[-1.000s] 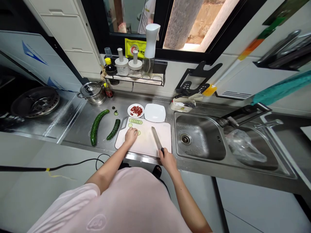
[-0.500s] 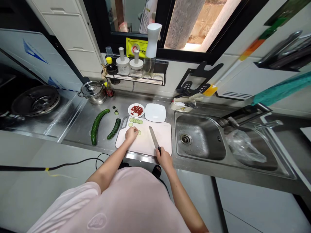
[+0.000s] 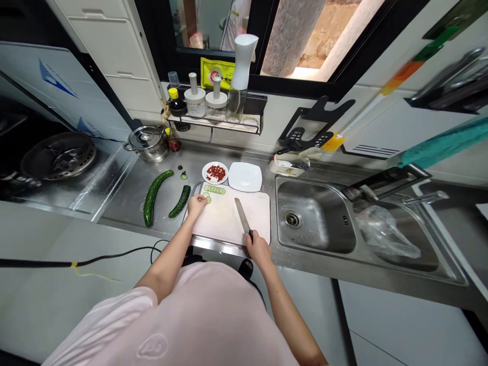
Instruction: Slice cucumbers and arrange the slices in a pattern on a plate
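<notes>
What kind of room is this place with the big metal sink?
It looks like a home kitchen: there is a stainless steel double sink, a white plastic cutting board, a steel kitchen knife, and a round steel cooking pot.

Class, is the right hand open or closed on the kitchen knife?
Closed: the right hand curls around the handle of the kitchen knife.

Bright daylight is pouring through the window (image 3: pixel 293 35) on the far side, glare is streaking across the steel counter (image 3: pixel 114 185) on the left, and the wide lens is bending the edges and smearing the far-right knives (image 3: pixel 446 84) into blur.
</notes>
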Action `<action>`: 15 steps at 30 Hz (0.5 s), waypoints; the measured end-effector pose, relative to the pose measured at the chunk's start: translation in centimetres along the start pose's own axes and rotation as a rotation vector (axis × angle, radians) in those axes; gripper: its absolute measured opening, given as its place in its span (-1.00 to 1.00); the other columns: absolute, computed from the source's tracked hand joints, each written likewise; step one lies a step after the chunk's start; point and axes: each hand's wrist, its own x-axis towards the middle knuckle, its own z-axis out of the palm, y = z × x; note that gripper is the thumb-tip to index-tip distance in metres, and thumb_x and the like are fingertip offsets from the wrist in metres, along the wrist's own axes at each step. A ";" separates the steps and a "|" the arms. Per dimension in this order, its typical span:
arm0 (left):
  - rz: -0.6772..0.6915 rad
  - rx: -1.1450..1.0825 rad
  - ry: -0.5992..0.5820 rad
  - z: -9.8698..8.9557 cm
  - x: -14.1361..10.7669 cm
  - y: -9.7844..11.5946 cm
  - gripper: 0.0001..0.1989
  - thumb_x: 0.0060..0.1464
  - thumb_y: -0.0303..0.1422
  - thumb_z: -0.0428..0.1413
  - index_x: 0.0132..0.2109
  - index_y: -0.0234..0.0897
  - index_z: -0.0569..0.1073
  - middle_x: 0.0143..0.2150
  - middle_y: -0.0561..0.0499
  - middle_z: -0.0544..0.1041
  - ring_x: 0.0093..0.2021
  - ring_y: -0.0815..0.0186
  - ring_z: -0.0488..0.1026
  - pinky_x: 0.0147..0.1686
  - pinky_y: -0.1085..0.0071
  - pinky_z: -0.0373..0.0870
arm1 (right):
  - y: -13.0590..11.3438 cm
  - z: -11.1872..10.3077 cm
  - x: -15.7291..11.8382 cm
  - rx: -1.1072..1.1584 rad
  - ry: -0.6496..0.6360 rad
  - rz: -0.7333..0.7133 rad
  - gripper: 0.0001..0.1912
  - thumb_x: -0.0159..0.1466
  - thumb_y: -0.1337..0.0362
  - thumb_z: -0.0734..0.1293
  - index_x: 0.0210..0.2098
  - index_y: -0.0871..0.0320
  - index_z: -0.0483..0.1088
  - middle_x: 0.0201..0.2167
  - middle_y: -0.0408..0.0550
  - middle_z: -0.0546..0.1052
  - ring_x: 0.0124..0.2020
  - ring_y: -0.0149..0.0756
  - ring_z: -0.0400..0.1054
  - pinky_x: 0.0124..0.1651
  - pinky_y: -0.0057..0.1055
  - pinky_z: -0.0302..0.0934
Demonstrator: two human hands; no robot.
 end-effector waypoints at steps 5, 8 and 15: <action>-0.067 0.066 0.057 -0.9 1.0 0.3 -0.85 -0.09 -0.31 0.15 -0.32 -0.24 0.51 -0.37 0.05 0.55 -0.35 0.37 0.45 -0.31 0.51 0.28 | 0.0 0.0 0.0 -0.001 -0.003 -0.001 -0.58 0.38 0.04 -0.05 -0.04 0.15 0.25 -0.24 0.08 0.50 -0.18 -0.20 0.40 -0.21 -0.39 0.10; -0.063 0.108 0.062 -0.9 1.2 0.3 -0.87 -0.08 -0.32 0.13 -0.33 -0.22 0.52 -0.37 0.04 0.56 -0.33 0.33 0.46 -0.29 0.48 0.28 | 0.1 0.2 0.1 0.006 0.007 -0.011 -0.58 0.38 0.04 -0.04 -0.05 0.15 0.25 -0.25 0.07 0.50 -0.19 -0.19 0.40 -0.21 -0.39 0.09; -0.043 0.171 0.054 -0.7 1.3 0.4 -0.88 -0.07 -0.35 0.10 -0.33 -0.21 0.51 -0.36 0.01 0.56 -0.32 0.30 0.47 -0.26 0.45 0.28 | 0.1 0.0 0.1 -0.004 0.006 0.004 -0.58 0.38 0.05 -0.03 -0.06 0.16 0.25 -0.27 0.05 0.50 -0.19 -0.20 0.40 -0.22 -0.41 0.10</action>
